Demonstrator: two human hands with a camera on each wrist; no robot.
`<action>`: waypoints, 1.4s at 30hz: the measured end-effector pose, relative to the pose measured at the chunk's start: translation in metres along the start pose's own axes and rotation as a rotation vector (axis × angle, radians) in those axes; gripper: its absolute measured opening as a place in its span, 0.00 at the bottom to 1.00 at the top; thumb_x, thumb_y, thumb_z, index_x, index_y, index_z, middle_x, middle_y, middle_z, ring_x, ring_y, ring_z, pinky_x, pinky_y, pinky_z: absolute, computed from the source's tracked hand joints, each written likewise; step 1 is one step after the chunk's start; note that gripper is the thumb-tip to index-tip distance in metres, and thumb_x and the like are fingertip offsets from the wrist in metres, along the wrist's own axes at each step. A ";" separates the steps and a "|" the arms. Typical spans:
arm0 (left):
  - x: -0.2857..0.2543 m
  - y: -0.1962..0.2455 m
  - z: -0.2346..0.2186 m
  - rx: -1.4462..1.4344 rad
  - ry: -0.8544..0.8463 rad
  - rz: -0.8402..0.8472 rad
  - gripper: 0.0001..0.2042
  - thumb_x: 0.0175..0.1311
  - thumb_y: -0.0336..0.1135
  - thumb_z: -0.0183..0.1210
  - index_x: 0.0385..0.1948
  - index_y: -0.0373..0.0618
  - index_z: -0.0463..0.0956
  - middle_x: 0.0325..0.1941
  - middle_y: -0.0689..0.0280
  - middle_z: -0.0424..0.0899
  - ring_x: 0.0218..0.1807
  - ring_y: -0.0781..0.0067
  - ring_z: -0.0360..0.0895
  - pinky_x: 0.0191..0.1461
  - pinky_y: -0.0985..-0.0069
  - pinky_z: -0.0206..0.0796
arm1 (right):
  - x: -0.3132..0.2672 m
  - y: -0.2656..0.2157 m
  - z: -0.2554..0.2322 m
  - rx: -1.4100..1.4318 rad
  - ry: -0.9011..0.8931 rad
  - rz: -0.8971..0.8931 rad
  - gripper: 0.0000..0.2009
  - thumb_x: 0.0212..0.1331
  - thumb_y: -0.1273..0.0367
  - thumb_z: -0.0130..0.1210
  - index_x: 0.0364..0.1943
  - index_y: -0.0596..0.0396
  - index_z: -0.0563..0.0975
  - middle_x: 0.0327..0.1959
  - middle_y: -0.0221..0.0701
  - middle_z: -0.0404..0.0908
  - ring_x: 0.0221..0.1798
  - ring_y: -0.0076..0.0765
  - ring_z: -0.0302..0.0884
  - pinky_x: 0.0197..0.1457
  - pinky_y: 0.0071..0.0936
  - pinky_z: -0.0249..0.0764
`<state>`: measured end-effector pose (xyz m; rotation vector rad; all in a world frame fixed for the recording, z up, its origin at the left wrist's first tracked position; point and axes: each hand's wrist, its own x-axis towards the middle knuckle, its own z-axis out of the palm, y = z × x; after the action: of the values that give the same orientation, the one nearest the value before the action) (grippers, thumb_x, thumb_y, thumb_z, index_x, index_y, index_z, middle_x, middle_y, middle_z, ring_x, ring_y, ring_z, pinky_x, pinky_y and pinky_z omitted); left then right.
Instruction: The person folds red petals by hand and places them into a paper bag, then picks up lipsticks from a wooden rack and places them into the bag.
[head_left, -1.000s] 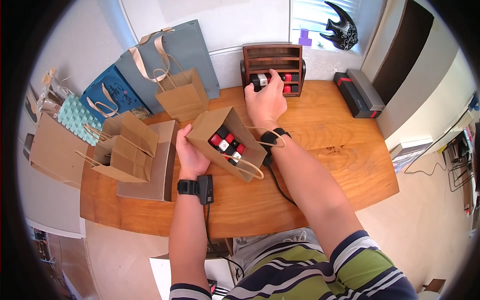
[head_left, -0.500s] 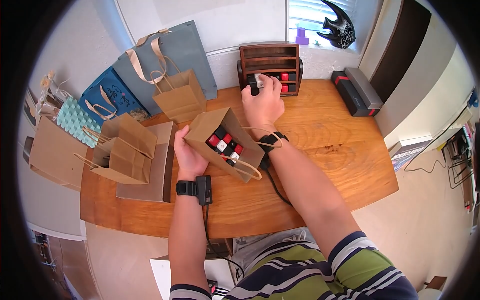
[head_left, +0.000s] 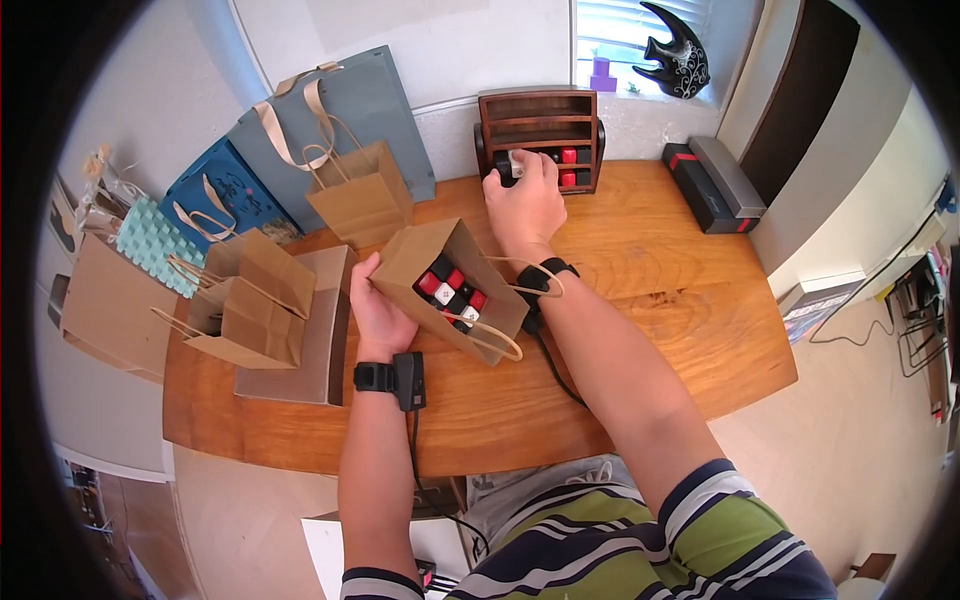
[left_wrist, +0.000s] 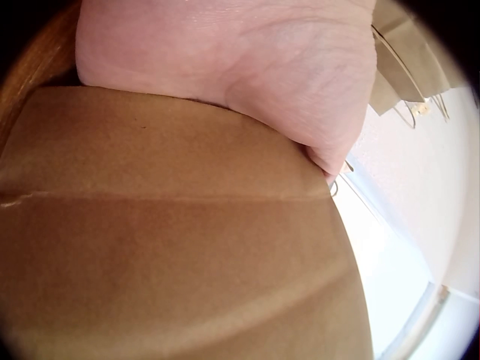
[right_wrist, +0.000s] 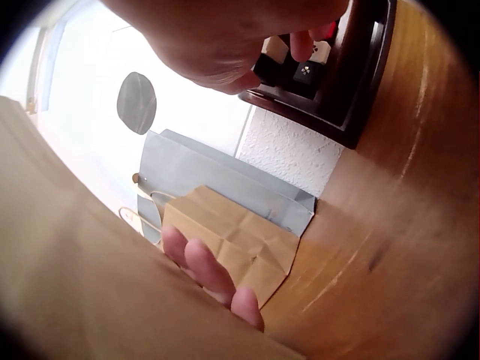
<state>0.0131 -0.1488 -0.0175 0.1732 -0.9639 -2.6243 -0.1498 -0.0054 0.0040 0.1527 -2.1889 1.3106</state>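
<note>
My left hand [head_left: 382,312] grips an upright brown paper bag [head_left: 410,265] from its left side, and its fingertips [right_wrist: 206,266] curl round the bag in the right wrist view. Inside the tilted bag lie several red, black and white cubes [head_left: 445,293]. My right hand [head_left: 528,205] reaches into a dark wooden tiered rack [head_left: 540,103]. Its thumb lies at the left of a black cube [head_left: 503,167], and its curled fingers are over a white cube [right_wrist: 320,51] in the same tier. Red cubes [head_left: 569,156] and black ones sit to the right of the fingers.
Two brown paper bags [head_left: 250,320] stand on a flat box [head_left: 325,345] at the left. Another brown bag [head_left: 365,195] leans by a large grey bag [head_left: 385,110] and a blue bag [head_left: 225,185]. Long dark boxes [head_left: 710,185] lie at the back right of the wooden table [head_left: 680,310].
The right hand's fingers have drawn left along the tier and curled in over the white cube, uncovering red and black cubes at the right. The left hand and its bag stay put.
</note>
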 end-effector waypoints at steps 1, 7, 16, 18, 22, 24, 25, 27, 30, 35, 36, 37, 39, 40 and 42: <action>0.000 0.000 0.000 -0.001 0.005 0.000 0.29 0.73 0.50 0.50 0.65 0.35 0.74 0.67 0.56 0.81 0.68 0.57 0.76 0.75 0.62 0.62 | 0.001 0.001 0.001 0.016 0.008 -0.007 0.21 0.54 0.61 0.68 0.53 0.46 0.81 0.66 0.46 0.76 0.51 0.58 0.84 0.54 0.50 0.80; -0.001 0.000 0.003 0.011 0.007 0.006 0.29 0.73 0.50 0.51 0.65 0.35 0.74 0.66 0.56 0.81 0.68 0.56 0.76 0.74 0.62 0.63 | 0.007 0.016 0.013 0.230 0.083 -0.045 0.19 0.51 0.71 0.69 0.49 0.58 0.81 0.65 0.53 0.74 0.48 0.53 0.86 0.52 0.41 0.83; -0.002 0.000 0.003 0.013 -0.019 0.026 0.28 0.73 0.50 0.51 0.63 0.36 0.75 0.64 0.56 0.82 0.65 0.56 0.78 0.72 0.61 0.66 | 0.003 0.016 -0.022 0.495 0.002 0.008 0.17 0.51 0.78 0.68 0.47 0.65 0.81 0.64 0.52 0.74 0.35 0.38 0.87 0.44 0.29 0.85; -0.003 0.000 0.007 0.009 -0.019 0.027 0.26 0.72 0.49 0.51 0.62 0.38 0.76 0.63 0.57 0.83 0.64 0.56 0.79 0.71 0.60 0.67 | -0.001 0.019 -0.035 0.474 -0.029 -0.019 0.17 0.51 0.78 0.68 0.48 0.66 0.81 0.63 0.49 0.75 0.37 0.34 0.87 0.44 0.29 0.85; -0.008 0.001 0.011 -0.001 -0.002 0.037 0.22 0.72 0.47 0.52 0.59 0.42 0.77 0.61 0.59 0.84 0.62 0.56 0.80 0.70 0.58 0.68 | -0.011 0.017 -0.073 0.701 -0.175 0.092 0.17 0.53 0.78 0.68 0.49 0.66 0.81 0.57 0.41 0.79 0.41 0.26 0.85 0.46 0.24 0.84; -0.006 0.002 0.008 -0.003 0.002 0.030 0.24 0.71 0.49 0.52 0.60 0.42 0.77 0.61 0.59 0.84 0.63 0.57 0.79 0.69 0.59 0.69 | -0.021 0.014 -0.112 0.738 -0.282 0.162 0.18 0.56 0.80 0.67 0.52 0.66 0.80 0.61 0.40 0.78 0.49 0.27 0.85 0.52 0.23 0.83; -0.006 0.002 0.008 0.011 0.007 0.032 0.25 0.70 0.49 0.53 0.61 0.42 0.77 0.61 0.59 0.84 0.62 0.57 0.79 0.69 0.59 0.69 | -0.029 0.017 -0.129 0.824 -0.311 0.199 0.18 0.58 0.80 0.66 0.53 0.66 0.79 0.63 0.40 0.78 0.52 0.29 0.85 0.54 0.23 0.83; -0.008 0.001 0.010 0.033 0.020 0.029 0.26 0.70 0.51 0.53 0.61 0.42 0.76 0.62 0.59 0.84 0.62 0.57 0.79 0.68 0.59 0.70 | -0.046 0.020 -0.176 0.877 -0.424 0.310 0.17 0.60 0.83 0.62 0.54 0.67 0.77 0.68 0.41 0.74 0.60 0.33 0.82 0.61 0.26 0.81; -0.009 0.002 0.009 0.027 0.005 -0.005 0.32 0.69 0.51 0.50 0.68 0.36 0.71 0.67 0.54 0.80 0.67 0.55 0.76 0.73 0.59 0.65 | -0.093 0.020 -0.252 0.999 -0.578 0.475 0.20 0.59 0.88 0.58 0.56 0.66 0.75 0.72 0.44 0.70 0.66 0.37 0.79 0.67 0.31 0.79; -0.003 -0.002 0.001 0.079 -0.100 -0.015 0.36 0.68 0.55 0.47 0.74 0.41 0.64 0.68 0.51 0.76 0.70 0.48 0.72 0.77 0.49 0.63 | -0.115 0.006 -0.263 1.109 -0.710 0.601 0.21 0.58 0.89 0.59 0.57 0.65 0.75 0.70 0.43 0.71 0.64 0.33 0.80 0.62 0.28 0.81; -0.002 -0.002 0.000 0.079 -0.104 -0.018 0.35 0.68 0.55 0.47 0.74 0.42 0.64 0.68 0.51 0.76 0.70 0.48 0.72 0.78 0.48 0.62 | -0.115 0.004 -0.257 1.138 -0.713 0.639 0.21 0.58 0.88 0.60 0.57 0.65 0.75 0.69 0.42 0.72 0.62 0.31 0.80 0.60 0.26 0.81; -0.001 -0.002 -0.001 0.077 -0.110 -0.019 0.35 0.68 0.55 0.47 0.74 0.42 0.64 0.68 0.51 0.76 0.70 0.48 0.72 0.78 0.47 0.61 | -0.112 0.002 -0.251 1.167 -0.716 0.675 0.21 0.58 0.88 0.61 0.57 0.65 0.75 0.67 0.41 0.73 0.60 0.29 0.81 0.59 0.24 0.81; -0.001 -0.002 -0.001 0.087 -0.107 -0.013 0.35 0.68 0.55 0.46 0.74 0.43 0.64 0.68 0.52 0.75 0.71 0.47 0.72 0.79 0.46 0.60 | -0.107 -0.004 -0.237 1.205 -0.714 0.728 0.20 0.59 0.87 0.61 0.57 0.64 0.75 0.64 0.40 0.76 0.56 0.26 0.82 0.56 0.21 0.81; -0.001 -0.002 0.000 0.100 -0.099 -0.006 0.35 0.68 0.56 0.46 0.74 0.43 0.64 0.68 0.52 0.75 0.71 0.47 0.71 0.78 0.46 0.61 | -0.105 -0.007 -0.231 1.215 -0.707 0.747 0.20 0.60 0.86 0.61 0.57 0.64 0.75 0.62 0.39 0.78 0.53 0.24 0.82 0.54 0.19 0.81; -0.002 -0.003 0.002 0.115 -0.073 0.010 0.35 0.68 0.56 0.47 0.72 0.43 0.66 0.68 0.52 0.76 0.70 0.48 0.72 0.77 0.47 0.62 | -0.100 -0.017 -0.220 1.217 -0.696 0.763 0.19 0.61 0.84 0.62 0.57 0.64 0.75 0.51 0.35 0.84 0.46 0.18 0.82 0.47 0.15 0.79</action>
<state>0.0136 -0.1447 -0.0186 0.1000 -1.1380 -2.5831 0.0310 0.1513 0.0415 0.2651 -1.5651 3.2914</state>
